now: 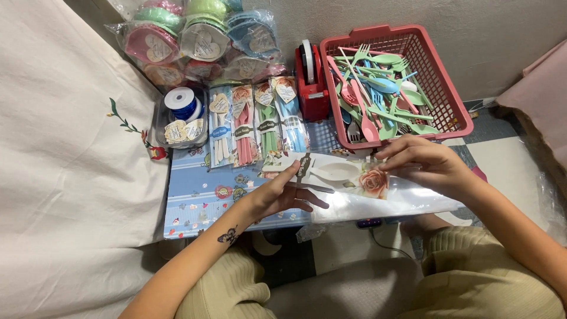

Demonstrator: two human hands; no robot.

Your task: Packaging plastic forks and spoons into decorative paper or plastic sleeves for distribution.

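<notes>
Left hand (280,195), right hand (422,165), clear rose-printed cutlery packet (336,172), red basket (452,100) behind

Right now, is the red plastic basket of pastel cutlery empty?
No, the red plastic basket holds a heap of pink, green and blue plastic forks and spoons.

A low blue patterned table (201,198) is carrying a red basket (449,88) beyond the hands' grip, a red tape dispenser (311,82) and packed cutlery sets (260,121) left of it.
</notes>
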